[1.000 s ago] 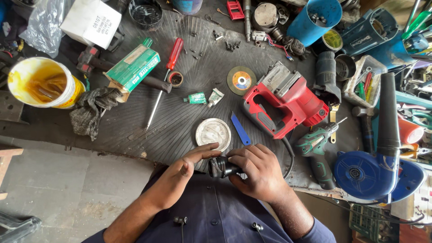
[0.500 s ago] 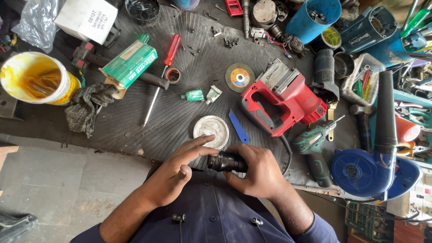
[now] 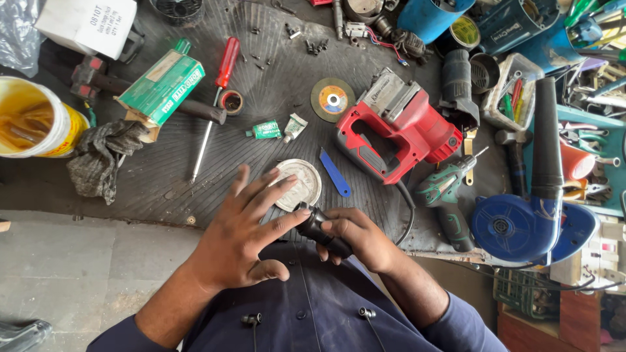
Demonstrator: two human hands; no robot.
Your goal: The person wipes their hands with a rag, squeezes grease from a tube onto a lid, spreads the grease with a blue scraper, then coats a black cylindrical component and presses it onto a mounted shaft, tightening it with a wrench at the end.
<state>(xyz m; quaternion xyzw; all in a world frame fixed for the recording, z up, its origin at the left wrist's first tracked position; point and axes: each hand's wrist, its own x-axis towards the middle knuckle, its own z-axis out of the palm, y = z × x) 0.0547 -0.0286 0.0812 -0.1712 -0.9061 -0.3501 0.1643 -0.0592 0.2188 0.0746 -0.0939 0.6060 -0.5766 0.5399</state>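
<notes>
The right hand (image 3: 355,238) is wrapped closed around a small black cylindrical part (image 3: 319,229), held just off the near edge of the black rubber mat (image 3: 163,169), at about 6 o'clock from the mat's centre. The left hand (image 3: 244,238) is spread open, fingers (image 3: 274,189) splayed, its forefinger tip touching the part's upper-left end; it grips nothing. At 12 o'clock from the part, just beyond the left fingertips, lies a round metal lid (image 3: 301,184), with a blue plastic strip (image 3: 335,173) just beside it at 1 o'clock. Further out at 1 o'clock rests a red power tool body (image 3: 398,127); a green drill (image 3: 447,195) lies at 3 o'clock, and a blue blower (image 3: 528,215) sits beyond that. At 12 o'clock, well apart, lies an abrasive disc (image 3: 332,100). A red-handled screwdriver (image 3: 215,104) and a green carton (image 3: 163,88) lie at 11 o'clock. A grey rag (image 3: 101,156) and a yellow bucket (image 3: 36,120) lie at 10 o'clock.
</notes>
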